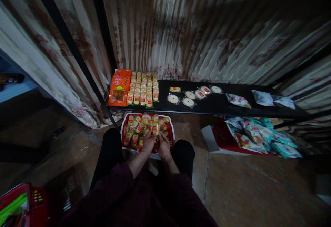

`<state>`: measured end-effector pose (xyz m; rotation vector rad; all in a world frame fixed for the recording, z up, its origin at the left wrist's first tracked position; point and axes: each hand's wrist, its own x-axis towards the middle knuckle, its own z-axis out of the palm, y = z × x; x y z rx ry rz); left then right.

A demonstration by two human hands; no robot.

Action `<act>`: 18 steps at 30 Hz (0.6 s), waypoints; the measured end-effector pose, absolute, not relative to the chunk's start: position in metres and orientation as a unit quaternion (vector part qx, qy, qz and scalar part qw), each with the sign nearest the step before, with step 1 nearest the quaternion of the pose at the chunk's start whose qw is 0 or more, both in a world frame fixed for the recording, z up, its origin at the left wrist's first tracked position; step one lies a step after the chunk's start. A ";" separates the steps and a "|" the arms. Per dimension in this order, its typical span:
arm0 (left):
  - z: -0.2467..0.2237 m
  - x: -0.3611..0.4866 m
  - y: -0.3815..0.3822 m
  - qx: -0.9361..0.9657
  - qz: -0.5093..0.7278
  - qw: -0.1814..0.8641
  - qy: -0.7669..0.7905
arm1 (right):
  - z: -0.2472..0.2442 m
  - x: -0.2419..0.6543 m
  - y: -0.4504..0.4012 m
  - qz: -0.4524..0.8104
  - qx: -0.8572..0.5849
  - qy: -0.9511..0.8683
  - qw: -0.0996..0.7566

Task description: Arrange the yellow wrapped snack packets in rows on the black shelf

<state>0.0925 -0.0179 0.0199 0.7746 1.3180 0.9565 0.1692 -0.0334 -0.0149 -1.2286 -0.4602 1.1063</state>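
Note:
Both hands are over a red and white basket (172, 130) filled with small yellow wrapped cakes (134, 140). My left hand (148, 142) has its fingers closed on a wrapped cake (155, 128) above the pile. Just right of it, my right hand (164, 145) has its fingers pinched together near the lower edge of that cake; what they hold is too small to tell. Rows of similar wrapped cakes (143, 99) stand on the black shelf (160, 97) beyond the basket, beside orange packets (119, 91).
Round wrapped pastries (189, 102) and a few bags (238, 100) lie farther right on the shelf. Below it, a box (214, 139) holds several snack bags (254, 132). A red basket (38, 203) is at the lower left. Curtains (181, 30) hang behind.

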 end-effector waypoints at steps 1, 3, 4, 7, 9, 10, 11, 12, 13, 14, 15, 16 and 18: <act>0.019 0.093 -0.018 0.337 0.413 0.627 0.568 | -0.014 0.169 -0.033 0.491 -0.543 -0.189 0.655; 0.018 0.094 -0.018 0.337 0.412 0.632 0.563 | -0.011 0.170 -0.032 0.493 -0.553 -0.175 0.649; 0.018 0.094 -0.018 0.340 0.413 0.631 0.562 | -0.010 0.170 -0.031 0.494 -0.557 -0.177 0.644; 0.018 0.095 -0.019 0.346 0.409 0.628 0.565 | -0.008 0.172 -0.030 0.497 -0.557 -0.197 0.636; 0.018 0.095 -0.019 0.347 0.407 0.625 0.569 | -0.007 0.172 -0.030 0.496 -0.555 -0.190 0.640; 0.019 0.095 -0.020 0.348 0.406 0.622 0.572 | -0.007 0.172 -0.030 0.494 -0.557 -0.181 0.642; 0.019 0.095 -0.020 0.349 0.407 0.619 0.574 | -0.008 0.172 -0.030 0.493 -0.560 -0.174 0.643; 0.019 0.095 -0.020 0.351 0.407 0.615 0.577 | -0.008 0.172 -0.030 0.490 -0.563 -0.172 0.643; 0.019 0.094 -0.019 0.357 0.407 0.608 0.581 | -0.009 0.172 -0.030 0.489 -0.564 -0.174 0.642; 0.019 0.093 -0.019 0.367 0.407 0.598 0.585 | -0.009 0.172 -0.030 0.489 -0.563 -0.178 0.642; 0.018 0.093 -0.019 0.380 0.407 0.586 0.589 | -0.010 0.172 -0.029 0.489 -0.561 -0.183 0.642; 0.017 0.092 -0.018 0.396 0.407 0.570 0.594 | -0.010 0.172 -0.029 0.489 -0.559 -0.184 0.644; 0.015 0.091 -0.016 0.431 0.401 0.539 0.602 | -0.009 0.173 -0.027 0.484 -0.563 -0.178 0.646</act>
